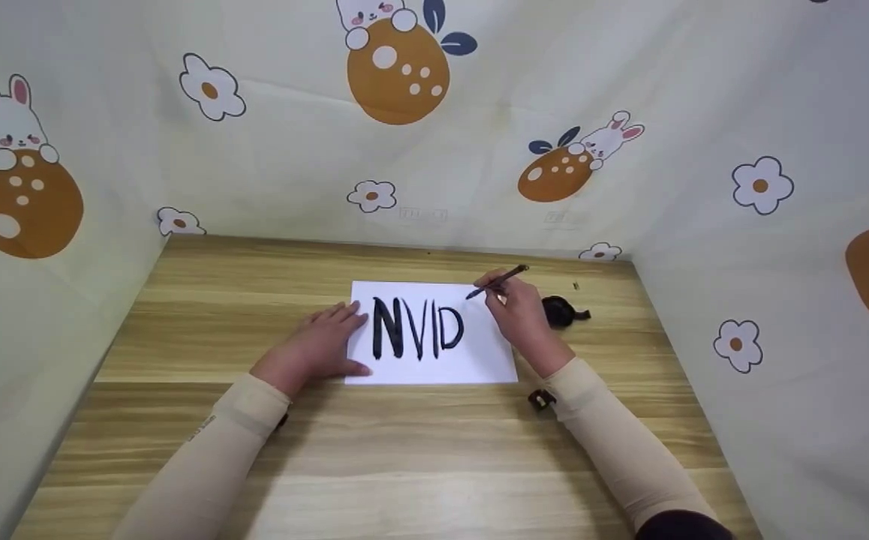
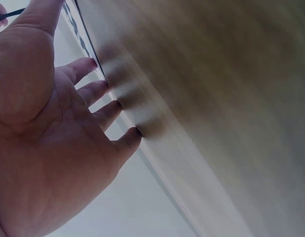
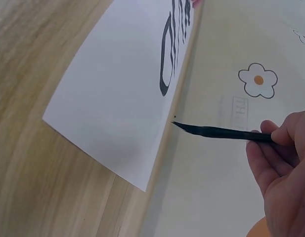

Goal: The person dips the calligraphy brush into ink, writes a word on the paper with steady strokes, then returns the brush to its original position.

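A white sheet of paper [image 1: 434, 371] lies on the wooden table with the black painted letters "NVID" [image 1: 388, 330]. My right hand [image 1: 518, 311] pinches a dark, slender brush [image 1: 506, 277] between thumb and fingers, over the upper right part of the sheet. In the right wrist view the brush [image 3: 221, 132] has a pointed black tip, which looks raised above the paper. My left hand [image 1: 322, 341] rests at the sheet's left edge, fingers spread. The left wrist view shows that hand [image 2: 58, 128] palm on, its fingertips against the surface.
A round black object with a short stem [image 1: 560, 311] stands right of the right hand, partly hidden by it. A tiny dark bit [image 1: 575, 286] lies behind it. Printed cloth walls [image 1: 292, 165] with rabbits and flowers enclose the table [image 1: 434, 457] at the back and sides.
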Available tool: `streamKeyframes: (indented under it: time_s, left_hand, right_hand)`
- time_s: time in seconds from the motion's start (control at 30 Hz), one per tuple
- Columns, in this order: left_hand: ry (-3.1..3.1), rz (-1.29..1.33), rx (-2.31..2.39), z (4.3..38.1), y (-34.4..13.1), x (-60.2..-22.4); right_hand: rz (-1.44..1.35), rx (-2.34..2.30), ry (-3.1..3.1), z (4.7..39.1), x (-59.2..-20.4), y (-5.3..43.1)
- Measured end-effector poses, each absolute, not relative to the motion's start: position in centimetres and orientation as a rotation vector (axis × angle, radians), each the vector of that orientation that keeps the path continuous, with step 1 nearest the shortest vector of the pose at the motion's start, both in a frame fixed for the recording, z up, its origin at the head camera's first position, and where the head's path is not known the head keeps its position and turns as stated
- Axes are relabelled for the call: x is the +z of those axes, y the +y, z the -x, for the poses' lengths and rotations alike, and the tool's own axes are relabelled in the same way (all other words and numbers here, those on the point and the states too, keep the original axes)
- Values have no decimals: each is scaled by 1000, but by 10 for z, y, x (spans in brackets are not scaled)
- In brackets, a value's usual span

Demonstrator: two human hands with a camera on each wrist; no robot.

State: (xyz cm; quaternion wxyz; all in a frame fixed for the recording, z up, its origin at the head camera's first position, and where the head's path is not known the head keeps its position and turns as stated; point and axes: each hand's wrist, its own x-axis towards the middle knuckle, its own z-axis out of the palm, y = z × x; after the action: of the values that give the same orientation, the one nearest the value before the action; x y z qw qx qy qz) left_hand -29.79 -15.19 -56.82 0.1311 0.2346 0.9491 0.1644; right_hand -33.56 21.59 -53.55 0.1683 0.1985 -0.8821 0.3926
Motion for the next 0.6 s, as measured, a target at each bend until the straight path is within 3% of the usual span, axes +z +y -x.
streamKeyframes:
  time_s: [0.6]
  left_hand:
    - [2764,-689,449,298,-151,-569]
  right_hand:
    - [-595,1033,-2526,336,-542,212]
